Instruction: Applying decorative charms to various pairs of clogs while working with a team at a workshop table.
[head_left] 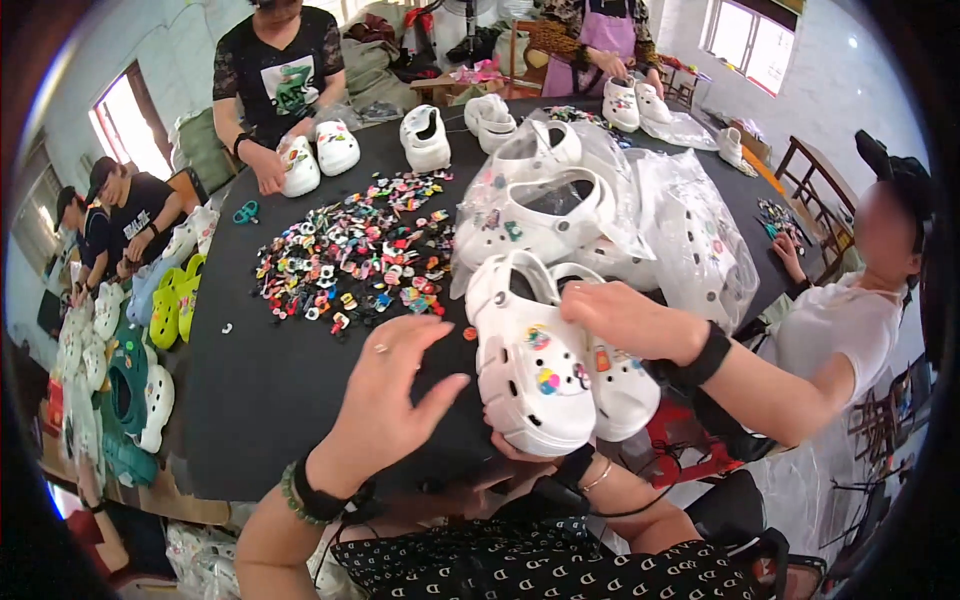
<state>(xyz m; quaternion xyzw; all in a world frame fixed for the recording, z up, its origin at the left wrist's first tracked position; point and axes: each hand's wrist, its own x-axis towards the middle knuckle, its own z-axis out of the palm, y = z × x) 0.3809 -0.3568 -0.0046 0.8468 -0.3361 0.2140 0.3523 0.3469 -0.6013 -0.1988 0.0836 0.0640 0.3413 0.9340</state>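
My left hand (388,392) hovers over the black table (260,390) with its fingers spread and nothing in it, just short of a pile of small colourful shoe charms (350,255). My right hand (532,458) is mostly hidden beneath the toe of a white clog (530,375) that it holds from below. The clog carries a few coloured charms on top. Beside it lies a second white clog (622,385), and a co-worker's hand (620,318) with a black wristband rests on it from the right.
More white clogs in clear plastic bags (600,215) crowd the table's right half. Across the table a person presses charms into a white clog (298,166); another works at the far end (620,100). Green and white clogs (140,380) are stacked at left, where other people sit.
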